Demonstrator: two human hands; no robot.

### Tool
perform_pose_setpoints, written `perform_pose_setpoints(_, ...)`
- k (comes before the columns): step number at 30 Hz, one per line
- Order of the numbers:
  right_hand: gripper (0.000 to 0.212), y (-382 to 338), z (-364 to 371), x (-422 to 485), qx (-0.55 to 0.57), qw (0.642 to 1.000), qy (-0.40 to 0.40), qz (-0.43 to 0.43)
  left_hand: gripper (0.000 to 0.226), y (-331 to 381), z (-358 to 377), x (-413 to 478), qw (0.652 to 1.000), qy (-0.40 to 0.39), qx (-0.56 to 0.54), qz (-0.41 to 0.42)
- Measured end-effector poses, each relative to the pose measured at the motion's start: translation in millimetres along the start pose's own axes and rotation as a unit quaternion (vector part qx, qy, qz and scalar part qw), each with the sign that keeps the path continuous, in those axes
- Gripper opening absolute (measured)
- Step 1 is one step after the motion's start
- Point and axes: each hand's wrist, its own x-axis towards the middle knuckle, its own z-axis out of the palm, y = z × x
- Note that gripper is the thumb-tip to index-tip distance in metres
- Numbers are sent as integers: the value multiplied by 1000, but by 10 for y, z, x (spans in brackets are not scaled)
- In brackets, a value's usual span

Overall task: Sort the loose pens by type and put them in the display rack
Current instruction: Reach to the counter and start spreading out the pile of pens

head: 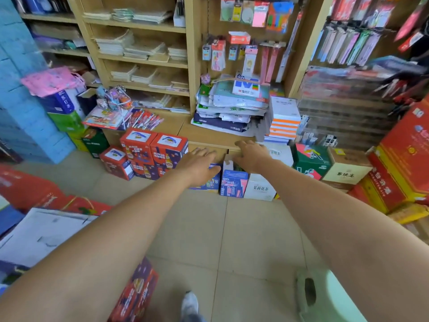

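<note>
Pens (pixel 145 119) lie fanned on the bench (pixel 209 135), far-left of the hands; the left hand (pixel 199 162) is nearer than the right hand (pixel 251 154), both spread flat and empty.

red pens (pixel 145 119), blue wall (pixel 25 94)

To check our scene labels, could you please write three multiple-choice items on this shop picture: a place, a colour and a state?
1. The loose pens lie: A) on the wooden counter; B) on the floor; C) in a hand.
2. They look mostly: A) green; B) red; C) yellow.
3. The left hand and right hand are: A) gripping pens; B) lifting a box; C) open, holding nothing.
Answers: 1 A, they rest below the shelves; 2 B, red dominates the bunch; 3 C, neither grips anything.
</note>
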Motion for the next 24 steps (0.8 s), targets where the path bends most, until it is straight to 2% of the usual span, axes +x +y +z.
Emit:
perform_pose_setpoints(12, 57, -452, -251, 2529, 1, 1000, -11, -28, 62, -1611, -569, 1895, 1000, -22, -2, -20)
perform_pose_setpoints(24, 52, -763, -302, 5051, -14, 997, -20, -77, 60, -2981, -985, 3700, 997, -17, -23, -78)
